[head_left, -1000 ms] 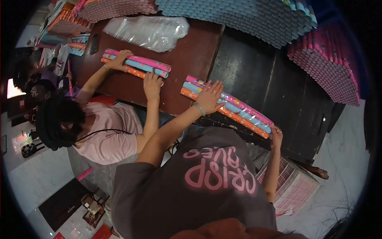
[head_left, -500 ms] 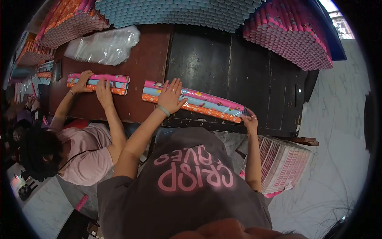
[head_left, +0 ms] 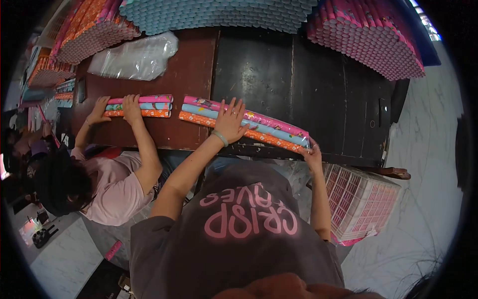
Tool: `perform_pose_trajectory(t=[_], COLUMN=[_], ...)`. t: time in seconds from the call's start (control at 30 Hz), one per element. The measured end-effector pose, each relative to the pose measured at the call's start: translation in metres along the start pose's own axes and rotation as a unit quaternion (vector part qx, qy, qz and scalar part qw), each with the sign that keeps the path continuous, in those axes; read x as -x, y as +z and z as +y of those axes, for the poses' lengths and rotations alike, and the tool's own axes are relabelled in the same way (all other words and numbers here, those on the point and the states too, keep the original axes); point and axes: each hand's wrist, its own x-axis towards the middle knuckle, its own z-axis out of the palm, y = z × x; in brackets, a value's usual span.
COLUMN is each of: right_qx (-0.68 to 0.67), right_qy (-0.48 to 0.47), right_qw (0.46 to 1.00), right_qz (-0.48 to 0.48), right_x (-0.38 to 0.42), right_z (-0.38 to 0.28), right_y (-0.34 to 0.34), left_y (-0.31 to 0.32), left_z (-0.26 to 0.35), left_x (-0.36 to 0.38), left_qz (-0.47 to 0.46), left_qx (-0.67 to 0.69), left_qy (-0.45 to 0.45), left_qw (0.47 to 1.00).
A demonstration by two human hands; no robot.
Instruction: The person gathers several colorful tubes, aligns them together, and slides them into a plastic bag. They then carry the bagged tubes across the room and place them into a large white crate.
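Three wrapping-paper rolls lie side by side in front of me: a pink roll (head_left: 274,123), a blue roll (head_left: 269,132) and an orange roll (head_left: 199,119). Shiny clear plastic covers them, at least toward the right. My left hand (head_left: 230,123) rests across the middle of the rolls, its fingers outstretched and palm down. At their right end, my right hand (head_left: 312,156) pinches the edge of the clear plastic wrap (head_left: 307,143); its fingertips are partly hidden.
To the left, a co-worker's hands (head_left: 132,108) press another three-roll set (head_left: 158,106). Clear plastic bags (head_left: 134,59) lie behind. Stacked blue rolls (head_left: 214,16) and pink rolls (head_left: 363,45) line the table's far side. A plastic crate (head_left: 366,204) stands on the floor at right.
My left hand has slid a little to the right along the rolls. My right hand stays at their right end. The co-worker's set has shifted right, and the view has moved slightly.
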Motion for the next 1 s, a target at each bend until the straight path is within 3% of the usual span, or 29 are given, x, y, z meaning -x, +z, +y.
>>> perform_pose_trajectory(t=[0.07, 0.13, 0.17, 0.23, 0.4, 0.47, 0.53, 0.6, 0.67, 0.7, 0.77, 0.8, 0.87, 0.9, 0.97, 1.0], right_qx=[-0.027, -0.047, -0.044, -0.017, -0.064, -0.031, -0.014, 0.063, 0.159, 0.158, 0.122, 0.125, 0.111, 0.109, 0.029, 0.104], right_qy=[-0.010, 0.098, 0.067, 0.060, 0.235, 0.204, 0.191, 0.077, 0.142, 0.139, 0.136, 0.129, 0.252, 0.244, 0.141, 0.184], right_qw=[1.000, 0.993, 0.993, 0.998, 0.967, 0.975, 0.976, 0.948, 0.892, 0.892, 0.756, 0.755, 0.782, 0.786, 0.858, 0.851], right_qz=[0.011, 0.043, 0.086, 0.007, -0.077, -0.081, -0.108, -0.301, -0.399, -0.401, -0.629, -0.631, -0.559, -0.557, -0.493, -0.480], right_x=[0.021, 0.046, 0.058, 0.090, 0.116, 0.098, 0.066, 0.039, 0.024, 0.018, 0.004, 0.005, 0.018, 0.026, 0.039, 0.044], right_z=[0.007, -0.001, 0.019, 0.069, 0.093, 0.128, 0.092, 0.028, 0.015, 0.023, 0.046, 0.039, 0.028, 0.037, 0.065, 0.064], right_y=[0.007, -0.018, -0.035, -0.075, -0.110, -0.148, -0.155, -0.110, -0.067, -0.051, -0.026, -0.023, -0.012, -0.009, -0.012, -0.014], left_y=[0.005, 0.005, 0.004, 0.000, -0.003, -0.007, -0.007, -0.006, -0.007, -0.007, -0.007, -0.007, -0.007, -0.006, -0.006, -0.006], left_z=[0.009, 0.009, 0.007, 0.006, 0.014, 0.015, 0.018, 0.019, 0.018, 0.018, 0.019, 0.019, 0.018, 0.017, 0.016, 0.017], left_x=[0.000, 0.001, 0.002, 0.003, -0.004, -0.006, -0.005, -0.006, -0.007, -0.007, -0.007, -0.006, -0.005, -0.005, -0.008, -0.006], left_qz=[-0.002, -0.007, -0.015, -0.034, -0.043, -0.053, -0.053, -0.064, -0.068, -0.064, -0.062, -0.066, -0.058, -0.053, -0.042, -0.036], left_qx=[0.007, 0.018, 0.027, 0.032, 0.029, 0.020, 0.022, 0.018, 0.008, 0.005, -0.001, -0.003, -0.008, -0.007, -0.012, -0.015], left_qy=[0.014, 0.043, 0.070, 0.116, 0.173, 0.177, 0.174, 0.178, 0.177, 0.177, 0.177, 0.176, 0.182, 0.188, 0.197, 0.201], left_qw=[1.000, 0.999, 0.997, 0.992, 0.983, 0.983, 0.983, 0.982, 0.982, 0.982, 0.982, 0.982, 0.982, 0.981, 0.979, 0.979])
